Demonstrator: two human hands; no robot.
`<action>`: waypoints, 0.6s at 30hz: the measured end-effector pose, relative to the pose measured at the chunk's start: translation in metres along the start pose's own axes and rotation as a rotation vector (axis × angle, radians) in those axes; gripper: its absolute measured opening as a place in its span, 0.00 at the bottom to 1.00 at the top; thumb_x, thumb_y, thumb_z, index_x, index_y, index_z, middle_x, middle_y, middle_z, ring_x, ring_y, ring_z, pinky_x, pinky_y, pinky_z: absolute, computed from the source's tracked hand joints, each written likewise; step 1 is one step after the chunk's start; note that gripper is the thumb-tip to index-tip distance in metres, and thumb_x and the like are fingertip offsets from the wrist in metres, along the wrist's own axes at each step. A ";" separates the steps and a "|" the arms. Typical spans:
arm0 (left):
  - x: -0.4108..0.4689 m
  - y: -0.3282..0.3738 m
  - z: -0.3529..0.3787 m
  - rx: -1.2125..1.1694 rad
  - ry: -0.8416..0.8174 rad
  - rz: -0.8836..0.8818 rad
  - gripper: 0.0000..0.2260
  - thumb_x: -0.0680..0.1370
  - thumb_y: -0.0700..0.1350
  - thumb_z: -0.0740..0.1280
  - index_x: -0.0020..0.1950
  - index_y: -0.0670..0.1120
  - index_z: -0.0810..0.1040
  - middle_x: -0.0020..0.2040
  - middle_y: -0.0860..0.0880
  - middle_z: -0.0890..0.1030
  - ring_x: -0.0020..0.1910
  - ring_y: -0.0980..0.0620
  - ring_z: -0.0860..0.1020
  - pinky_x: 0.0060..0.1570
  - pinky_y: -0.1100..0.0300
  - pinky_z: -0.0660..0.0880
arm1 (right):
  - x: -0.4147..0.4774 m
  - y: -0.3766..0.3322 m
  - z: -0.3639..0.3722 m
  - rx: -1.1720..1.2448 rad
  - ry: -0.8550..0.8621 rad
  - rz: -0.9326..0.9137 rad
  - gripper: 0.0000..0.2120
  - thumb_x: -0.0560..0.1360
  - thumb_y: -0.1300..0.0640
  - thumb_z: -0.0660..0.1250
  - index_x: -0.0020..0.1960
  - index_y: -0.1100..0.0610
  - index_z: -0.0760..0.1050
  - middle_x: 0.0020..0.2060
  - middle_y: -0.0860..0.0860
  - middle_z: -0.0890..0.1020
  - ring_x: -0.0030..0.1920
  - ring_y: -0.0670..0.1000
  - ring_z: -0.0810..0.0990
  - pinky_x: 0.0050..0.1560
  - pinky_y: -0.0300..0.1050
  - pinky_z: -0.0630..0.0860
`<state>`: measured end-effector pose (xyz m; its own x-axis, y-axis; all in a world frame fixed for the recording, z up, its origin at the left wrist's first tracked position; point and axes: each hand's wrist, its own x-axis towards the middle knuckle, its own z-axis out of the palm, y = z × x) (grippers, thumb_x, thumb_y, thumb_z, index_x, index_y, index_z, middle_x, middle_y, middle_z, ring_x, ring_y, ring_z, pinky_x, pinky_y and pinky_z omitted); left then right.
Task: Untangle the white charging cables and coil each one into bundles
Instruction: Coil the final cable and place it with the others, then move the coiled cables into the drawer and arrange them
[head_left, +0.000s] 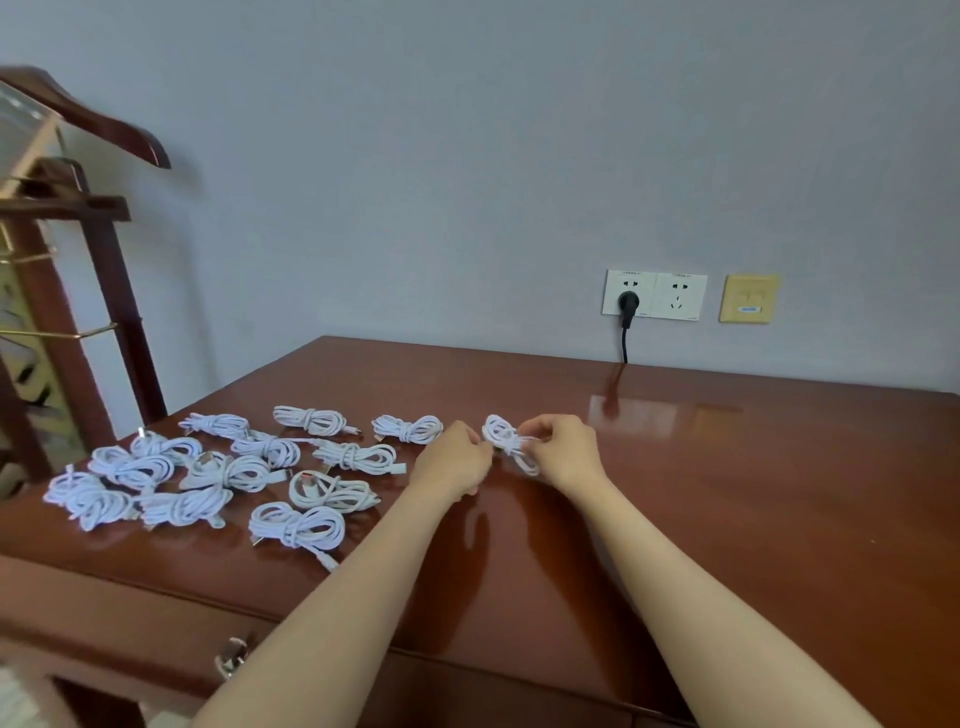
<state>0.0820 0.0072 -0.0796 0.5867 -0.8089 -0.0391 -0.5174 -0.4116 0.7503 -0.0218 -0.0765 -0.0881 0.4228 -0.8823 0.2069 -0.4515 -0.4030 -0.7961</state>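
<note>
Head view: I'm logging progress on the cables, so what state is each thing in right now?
held cable: coiled, between both hands
left hand: pinches its left end
right hand: pinches its right side
finished bundles: coiled, wrapped at the middle, lying at left
black plug: in the left socket
right socket: empty

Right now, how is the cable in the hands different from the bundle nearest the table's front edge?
The held cable is pinched by the left hand and right hand; the nearest bundle lies untouched on the table. The held cable sits right of the other bundles; the nearest bundle lies among them, with a loose end trailing out. Both are white and looped.
</note>
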 end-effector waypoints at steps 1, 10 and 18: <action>0.001 0.001 -0.002 0.017 -0.008 0.007 0.06 0.77 0.46 0.55 0.52 0.49 0.70 0.36 0.50 0.77 0.43 0.46 0.82 0.34 0.61 0.70 | 0.002 0.001 0.002 -0.074 0.014 -0.028 0.10 0.72 0.64 0.66 0.51 0.57 0.81 0.48 0.53 0.83 0.50 0.51 0.79 0.45 0.37 0.69; -0.006 -0.003 -0.044 0.050 0.035 0.127 0.09 0.76 0.41 0.58 0.39 0.49 0.74 0.45 0.44 0.83 0.39 0.46 0.79 0.40 0.56 0.76 | 0.008 -0.010 0.001 -0.551 0.084 -0.288 0.16 0.73 0.64 0.59 0.57 0.54 0.78 0.61 0.51 0.75 0.62 0.55 0.70 0.59 0.47 0.66; -0.056 -0.025 -0.117 0.041 -0.015 0.106 0.06 0.78 0.43 0.61 0.43 0.49 0.76 0.36 0.54 0.80 0.29 0.56 0.75 0.27 0.65 0.69 | -0.050 -0.074 0.016 -0.251 -0.175 -0.487 0.14 0.72 0.67 0.58 0.46 0.55 0.80 0.44 0.48 0.78 0.45 0.50 0.75 0.48 0.42 0.71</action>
<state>0.1353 0.1122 -0.0193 0.5181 -0.8548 0.0285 -0.6008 -0.3401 0.7234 0.0023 0.0015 -0.0489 0.7427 -0.5359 0.4014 -0.3359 -0.8168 -0.4691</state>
